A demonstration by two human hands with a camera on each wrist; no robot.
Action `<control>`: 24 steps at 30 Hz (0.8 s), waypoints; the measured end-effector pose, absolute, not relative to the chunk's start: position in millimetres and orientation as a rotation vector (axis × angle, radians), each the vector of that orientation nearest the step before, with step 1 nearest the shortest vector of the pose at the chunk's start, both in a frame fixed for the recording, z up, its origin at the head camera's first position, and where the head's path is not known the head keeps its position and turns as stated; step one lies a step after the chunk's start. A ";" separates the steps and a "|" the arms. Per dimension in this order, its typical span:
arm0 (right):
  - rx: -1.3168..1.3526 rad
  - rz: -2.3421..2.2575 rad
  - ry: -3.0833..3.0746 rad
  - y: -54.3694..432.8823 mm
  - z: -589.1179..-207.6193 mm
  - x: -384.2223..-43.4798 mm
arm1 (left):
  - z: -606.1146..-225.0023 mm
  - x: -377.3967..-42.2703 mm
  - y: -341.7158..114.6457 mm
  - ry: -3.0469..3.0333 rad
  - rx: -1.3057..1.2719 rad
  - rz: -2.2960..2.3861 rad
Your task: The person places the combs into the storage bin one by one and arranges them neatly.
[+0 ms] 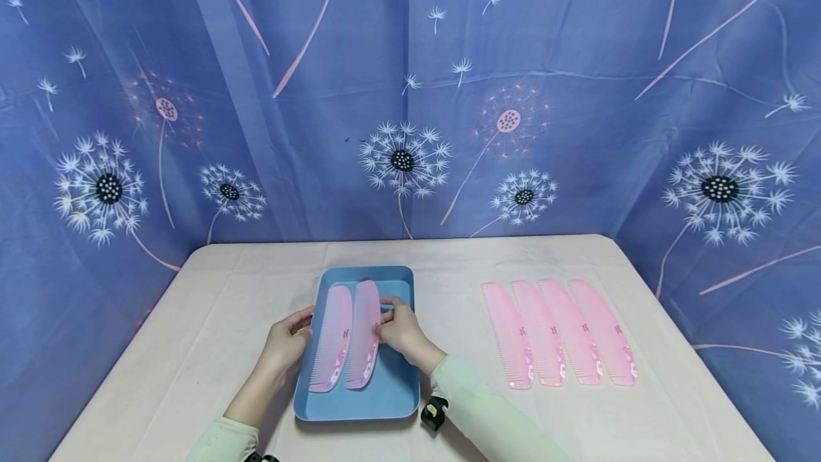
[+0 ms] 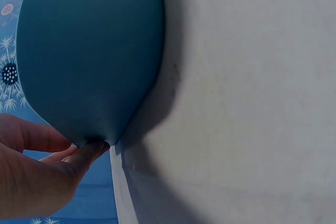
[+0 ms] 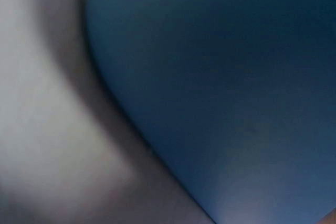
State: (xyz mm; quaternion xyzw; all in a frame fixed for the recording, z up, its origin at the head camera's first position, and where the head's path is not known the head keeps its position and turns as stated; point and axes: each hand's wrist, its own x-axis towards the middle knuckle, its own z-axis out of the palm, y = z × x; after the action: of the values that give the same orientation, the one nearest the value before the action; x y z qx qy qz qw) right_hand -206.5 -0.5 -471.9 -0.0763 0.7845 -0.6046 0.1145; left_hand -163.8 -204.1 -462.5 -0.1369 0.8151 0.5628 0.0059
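A blue tray (image 1: 391, 405) lies on the table with two pink combs in it, side by side. My left hand (image 1: 284, 343) pinches the tray's left rim; in the left wrist view the thumb of this left hand (image 2: 39, 174) presses the rim near the bottom of the blue wall (image 2: 94, 51). The left comb (image 1: 331, 341) lies with its teeth facing left. With thumb and fingers my right hand (image 1: 403, 330) holds the right comb (image 1: 364, 334) by its smooth right edge. The right wrist view shows mostly the tray's outer wall (image 3: 210, 77), blurred.
To the right of the tray, several more pink combs (image 1: 585, 334) lie in a slanted row on the pale tablecloth (image 1: 449, 276). A blue curtain (image 1: 321, 162) with dandelion prints hangs behind the table and at both sides.
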 end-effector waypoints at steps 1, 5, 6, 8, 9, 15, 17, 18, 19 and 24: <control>-0.222 -1.767 2.305 -0.6 -471.9 -206.5 | -462.8 -163.9 -204.0 2.553 -0.423 1.761; -0.219 -1.756 2.319 -1.3 -471.9 -206.6 | -462.5 -163.8 -203.7 2.552 -0.422 1.764; -0.224 -1.749 2.325 -1.4 -472.0 -206.6 | -462.4 -163.8 -203.6 2.550 -0.423 1.765; -0.232 -1.735 2.338 -1.5 -472.1 -206.2 | -462.1 -163.6 -203.7 2.542 -0.424 1.771; -0.233 -1.725 2.347 -1.4 -472.0 -205.9 | -462.1 -163.6 -203.7 2.539 -0.425 1.771; -0.267 -1.668 2.420 -0.7 -470.6 -204.5 | -462.4 -163.7 -203.7 2.543 -0.421 1.772; -0.281 -1.656 2.434 -0.6 -469.8 -204.0 | -462.8 -163.8 -203.6 2.554 -0.418 1.767; -0.286 -1.650 2.440 -0.7 -469.7 -204.0 | -463.0 -163.8 -203.6 2.559 -0.416 1.764; -0.291 -1.646 2.445 -0.6 -469.5 -203.9 | -463.0 -164.1 -203.5 2.563 -0.414 1.761; -0.311 -1.622 2.469 -0.4 -470.1 -204.6 | -463.1 -164.3 -203.4 2.569 -0.426 1.749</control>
State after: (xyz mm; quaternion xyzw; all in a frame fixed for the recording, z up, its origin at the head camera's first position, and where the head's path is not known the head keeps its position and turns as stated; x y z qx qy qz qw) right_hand -204.6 -0.4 -470.1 -0.1042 0.8281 -0.5441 0.0856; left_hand -164.3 -203.4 -463.1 -0.1357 0.8190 0.5576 0.0021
